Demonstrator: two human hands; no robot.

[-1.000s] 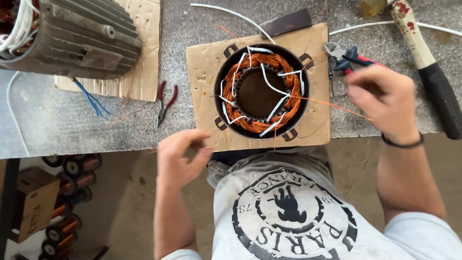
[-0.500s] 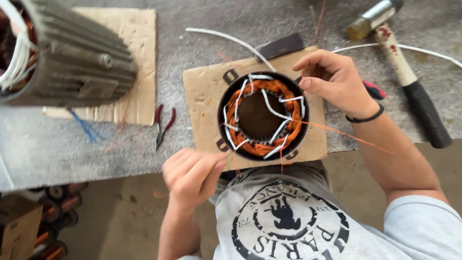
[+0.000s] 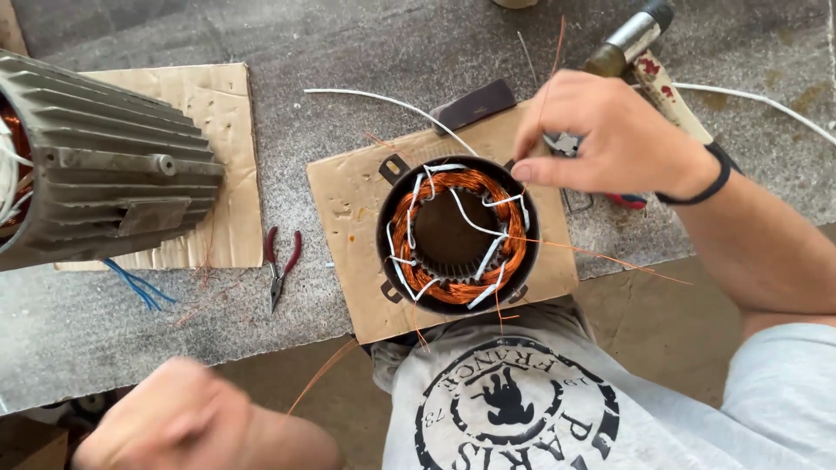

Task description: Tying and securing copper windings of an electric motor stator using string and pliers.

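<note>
The right hand (image 3: 614,139) pinches a thin copper strand at the two-o'clock rim of the round black stator with orange copper windings (image 3: 459,233), centred on the brown cardboard square (image 3: 348,204). The blurred left hand (image 3: 170,418) looks loosely closed at seven o'clock (grip unclear). Tugging hard could snap the strand or unseat its white sleeving.

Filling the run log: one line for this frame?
right hand: fingertips at stator rim | left hand: off bench, blurred | pliers: lying untouched

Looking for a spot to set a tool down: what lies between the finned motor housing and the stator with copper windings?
In the head view, small red-handled pliers lie on the grey bench between them.
</note>
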